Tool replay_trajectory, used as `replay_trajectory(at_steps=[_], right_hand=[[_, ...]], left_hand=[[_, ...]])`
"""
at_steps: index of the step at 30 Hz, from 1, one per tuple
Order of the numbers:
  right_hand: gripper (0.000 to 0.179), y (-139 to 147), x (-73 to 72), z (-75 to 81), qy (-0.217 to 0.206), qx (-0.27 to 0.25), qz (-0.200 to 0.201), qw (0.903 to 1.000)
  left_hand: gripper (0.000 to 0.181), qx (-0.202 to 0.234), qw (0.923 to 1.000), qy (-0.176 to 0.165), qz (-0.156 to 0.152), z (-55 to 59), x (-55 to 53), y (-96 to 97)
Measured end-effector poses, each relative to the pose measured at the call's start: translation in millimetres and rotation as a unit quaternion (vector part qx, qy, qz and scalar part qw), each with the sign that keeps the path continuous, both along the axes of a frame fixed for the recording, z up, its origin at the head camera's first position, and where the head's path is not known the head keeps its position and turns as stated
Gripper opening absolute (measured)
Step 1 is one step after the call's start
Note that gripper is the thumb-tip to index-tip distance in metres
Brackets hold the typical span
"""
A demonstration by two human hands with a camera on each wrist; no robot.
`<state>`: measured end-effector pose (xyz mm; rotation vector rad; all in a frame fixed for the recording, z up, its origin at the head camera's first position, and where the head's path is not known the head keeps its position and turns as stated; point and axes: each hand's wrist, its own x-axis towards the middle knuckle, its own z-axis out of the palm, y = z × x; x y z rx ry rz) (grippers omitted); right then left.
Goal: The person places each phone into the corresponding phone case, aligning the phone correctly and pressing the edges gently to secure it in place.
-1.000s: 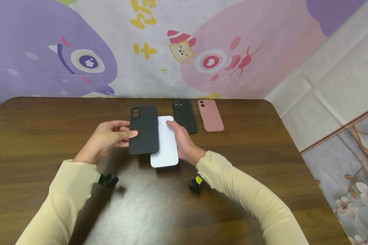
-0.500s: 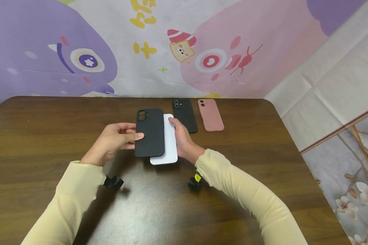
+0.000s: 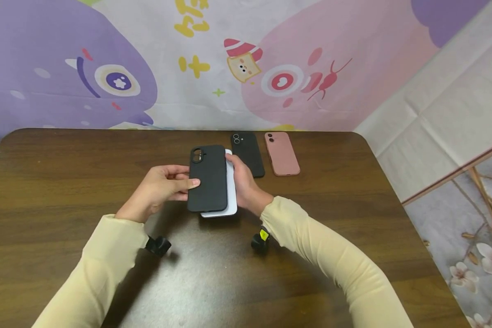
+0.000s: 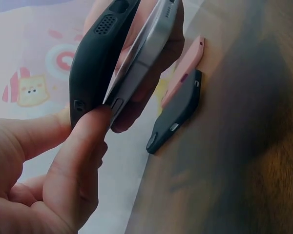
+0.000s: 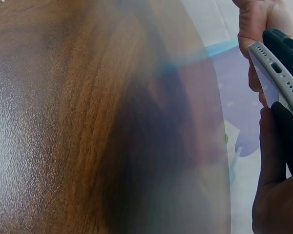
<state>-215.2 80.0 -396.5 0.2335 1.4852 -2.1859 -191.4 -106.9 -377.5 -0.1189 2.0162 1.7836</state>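
My left hand (image 3: pixel 160 189) pinches a black phone case (image 3: pixel 208 182) by its left edge, thumb on the back face and fingers beneath. Behind the case is a white phone (image 3: pixel 231 182), mostly covered, with its right side and lower edge showing. My right hand (image 3: pixel 248 187) grips that phone along its right side. From the left wrist view, the case (image 4: pixel 100 53) leans against the phone's metal edge (image 4: pixel 139 61) at a narrow angle, with a gap widening upward. The right wrist view shows the phone's port end (image 5: pixel 278 75) beside the case (image 5: pixel 288 51).
At the back of the brown wooden table (image 3: pixel 86 173) lie a black phone or cased phone (image 3: pixel 248 155) and a pink one (image 3: pixel 283 154), side by side. A cartoon-printed cloth (image 3: pixel 197 100) hangs behind the table. Dark wrist cameras (image 3: pixel 159 246) are strapped to both wrists.
My left hand has moved the black case rightward over the white phone, covering more of it. The right hand has shifted the phone slightly upward in view. Both phones at the back stay put.
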Motion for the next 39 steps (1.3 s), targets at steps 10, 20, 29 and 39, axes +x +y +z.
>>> replay_trajectory(at_steps=[10, 20, 29, 39], right_hand=[[0.044, -0.6, -0.5, 1.5, -0.007, -0.010, 0.001, 0.9999], [0.047, 0.6, 1.0, 4.1, -0.008, -0.036, 0.015, 0.9992], [0.039, 1.3, 2.5, 5.4, 0.000, -0.038, 0.016, 0.9991], [0.045, 1.7, 4.2, 4.7, 0.015, -0.023, 0.010, 0.9996]], left_hand=[[0.060, 0.006, 0.9999, 0.008, -0.001, 2.9, 2.3, 6.6], [0.056, -0.034, 0.9990, 0.025, -0.012, 4.6, 3.2, 12.9], [0.063, -0.064, 0.9970, 0.032, -0.028, 4.1, 4.7, 14.6], [0.065, -0.088, 0.9950, 0.022, -0.043, 5.0, 5.2, 18.6]])
